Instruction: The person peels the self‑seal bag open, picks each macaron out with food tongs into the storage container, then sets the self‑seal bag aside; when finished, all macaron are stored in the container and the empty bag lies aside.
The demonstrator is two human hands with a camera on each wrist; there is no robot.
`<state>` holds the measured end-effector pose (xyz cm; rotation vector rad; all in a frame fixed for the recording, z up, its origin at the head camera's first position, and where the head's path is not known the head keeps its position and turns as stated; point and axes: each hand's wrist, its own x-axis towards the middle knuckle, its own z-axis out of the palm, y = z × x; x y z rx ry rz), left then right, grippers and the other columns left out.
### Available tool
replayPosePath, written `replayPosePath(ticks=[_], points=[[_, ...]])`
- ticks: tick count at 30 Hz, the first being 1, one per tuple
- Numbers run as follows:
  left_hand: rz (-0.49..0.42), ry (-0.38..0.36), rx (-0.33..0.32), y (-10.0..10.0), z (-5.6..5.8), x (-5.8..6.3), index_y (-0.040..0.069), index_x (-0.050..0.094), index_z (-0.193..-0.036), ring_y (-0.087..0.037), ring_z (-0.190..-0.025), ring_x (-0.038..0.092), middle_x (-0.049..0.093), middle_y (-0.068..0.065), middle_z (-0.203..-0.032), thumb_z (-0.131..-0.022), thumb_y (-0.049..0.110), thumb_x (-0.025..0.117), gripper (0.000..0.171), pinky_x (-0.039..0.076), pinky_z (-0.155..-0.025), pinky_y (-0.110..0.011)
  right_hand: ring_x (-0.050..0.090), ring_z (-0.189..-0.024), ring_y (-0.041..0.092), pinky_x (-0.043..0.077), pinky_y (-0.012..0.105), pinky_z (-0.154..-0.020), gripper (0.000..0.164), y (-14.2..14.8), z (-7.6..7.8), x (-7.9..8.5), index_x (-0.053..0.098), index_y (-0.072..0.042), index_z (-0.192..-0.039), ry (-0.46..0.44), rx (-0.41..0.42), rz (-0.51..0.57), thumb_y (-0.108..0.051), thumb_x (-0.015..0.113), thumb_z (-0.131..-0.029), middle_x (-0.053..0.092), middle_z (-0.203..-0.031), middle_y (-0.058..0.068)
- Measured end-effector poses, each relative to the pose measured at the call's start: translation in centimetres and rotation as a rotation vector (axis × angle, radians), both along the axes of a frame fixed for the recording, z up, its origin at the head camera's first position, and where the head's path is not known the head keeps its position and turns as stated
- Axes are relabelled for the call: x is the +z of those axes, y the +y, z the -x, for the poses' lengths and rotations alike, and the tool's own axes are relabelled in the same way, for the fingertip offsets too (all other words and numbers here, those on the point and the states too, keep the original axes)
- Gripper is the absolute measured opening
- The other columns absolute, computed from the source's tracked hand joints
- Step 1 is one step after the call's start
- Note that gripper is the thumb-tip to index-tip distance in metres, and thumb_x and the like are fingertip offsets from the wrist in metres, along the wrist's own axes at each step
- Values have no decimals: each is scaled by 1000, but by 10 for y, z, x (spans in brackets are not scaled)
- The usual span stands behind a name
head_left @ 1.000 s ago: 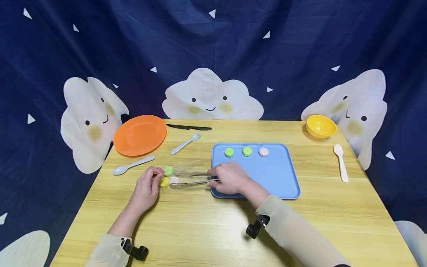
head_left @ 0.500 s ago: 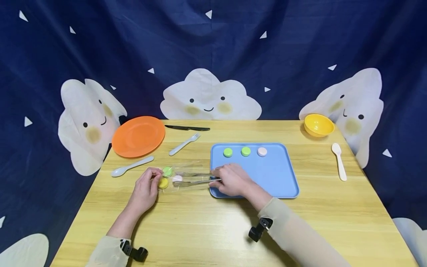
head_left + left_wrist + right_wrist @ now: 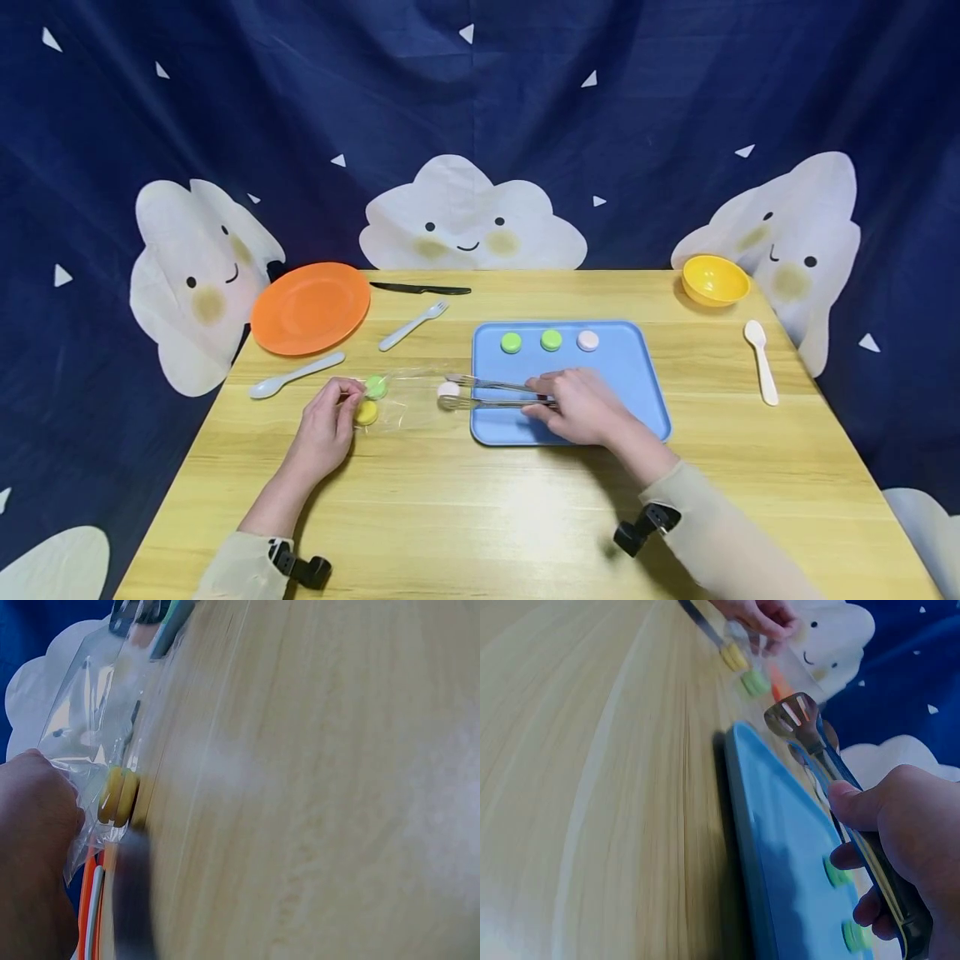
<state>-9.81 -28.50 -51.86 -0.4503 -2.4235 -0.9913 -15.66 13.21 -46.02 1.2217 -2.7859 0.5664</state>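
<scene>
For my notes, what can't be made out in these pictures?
Head: handle end of the tongs, covered by the right hand.
Right wrist: pale macaron at the tongs' tips, apparently hidden behind them.
Right wrist: part of the blue tray, cut by the bottom edge.
Left wrist: part of the left hand, beyond the left edge.

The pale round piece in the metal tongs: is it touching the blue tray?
Apart. The head view shows the pale round piece at the tips of the tongs, with a strip of wooden table between it and the blue tray.
</scene>
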Motion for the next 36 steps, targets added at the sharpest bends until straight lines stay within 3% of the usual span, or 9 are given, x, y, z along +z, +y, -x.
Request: replayPosePath(ticks=[5, 12, 18, 27, 36], points=[[5, -12, 0, 0, 1, 0, 0, 60, -101, -29, -102, 69, 69, -11, -109, -98, -14, 65, 16, 44, -97, -8, 72, -80, 19, 59, 45, -71, 34, 27, -5, -1, 78, -10, -120, 8, -43, 10, -37, 75, -100, 77, -104, 2], [12, -20, -2, 1, 0, 0, 1, 60, -102, -29, -102, 69, 69, -11, -109, -98, -13, 65, 16, 44, -95, -8, 59, -65, 9, 49, 33, -57, 32, 57, -10, -3, 79, -11, -116, 32, -101, 26, -36, 78, -98, 76, -96, -1], [21, -9, -7, 2, 1, 0, 1, 60, -101, -29, -102, 69, 69, -11, -109, -97, -14, 66, 16, 44, -96, -8, 59, -66, 10, 47, 32, -57, 30, 74, -12, -7, 80, -12, -113, 46, -142, 15, -36, 80, -96, 76, -95, -3], [14, 13, -18, 1, -1, 2, 0, 60, -100, -30, -102, 70, 69, -10, -108, -95, -16, 67, 18, 45, -97, -8, 68, -75, 16, 54, 40, -62, 32, 82, -12, -13, 80, -12, -115, 22, -175, 4, -38, 80, -95, 77, -100, -2], [16, 18, -36, -1, -3, 7, 2, 63, -102, -26, -98, 69, 68, -7, -108, -98, -12, 68, 15, 48, -90, -12, 50, -64, 8, 43, 33, -57, 35, 69, -12, -3, 78, -12, -114, 2, -162, 17, -40, 80, -95, 67, -85, -9]])
